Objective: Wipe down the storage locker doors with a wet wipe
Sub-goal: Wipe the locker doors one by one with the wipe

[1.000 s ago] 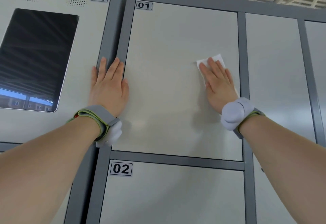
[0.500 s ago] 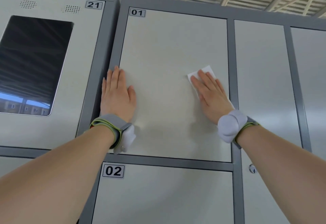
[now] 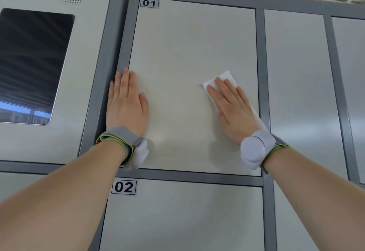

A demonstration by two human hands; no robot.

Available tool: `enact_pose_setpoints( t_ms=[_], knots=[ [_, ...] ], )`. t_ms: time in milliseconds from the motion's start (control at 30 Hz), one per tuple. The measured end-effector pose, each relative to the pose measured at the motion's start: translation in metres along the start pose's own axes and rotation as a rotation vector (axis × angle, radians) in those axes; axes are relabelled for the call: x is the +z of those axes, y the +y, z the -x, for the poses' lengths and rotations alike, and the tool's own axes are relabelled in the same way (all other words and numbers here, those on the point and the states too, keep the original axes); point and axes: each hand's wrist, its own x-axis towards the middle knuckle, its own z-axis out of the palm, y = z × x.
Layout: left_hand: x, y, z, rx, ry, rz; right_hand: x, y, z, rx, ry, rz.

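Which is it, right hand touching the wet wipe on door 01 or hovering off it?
Touching. The head view shows the right hand flat on the wet wipe, pressing it against door 01.

Both arms raised, palms flat.
Fingers straight and together on left grip (image 3: 127, 108) and right grip (image 3: 234, 110), palms pressed forward, forearms bare.

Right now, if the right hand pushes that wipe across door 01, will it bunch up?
Probably floppy: the wet wipe is a thin sheet lying flat on door 01. It likely slides under the flat right hand, though its uncovered top corner may fold.
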Motion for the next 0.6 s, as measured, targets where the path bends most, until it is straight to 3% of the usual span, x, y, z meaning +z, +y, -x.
enact_pose_setpoints(
  t_ms=[167,367,600],
  knots=[
    [0.0,0.001,0.001,0.0,0.011,-0.01,-0.004,0.012,0.003,-0.058,-0.041,-0.003],
    [0.0,0.0,0.001,0.001,0.015,-0.016,-0.011,0.02,-0.026,0.12,0.0,0.033],
    [-0.001,0.002,0.001,0.001,0.015,-0.023,0.002,0.012,0.014,-0.124,-0.029,0.002]
  ],
)
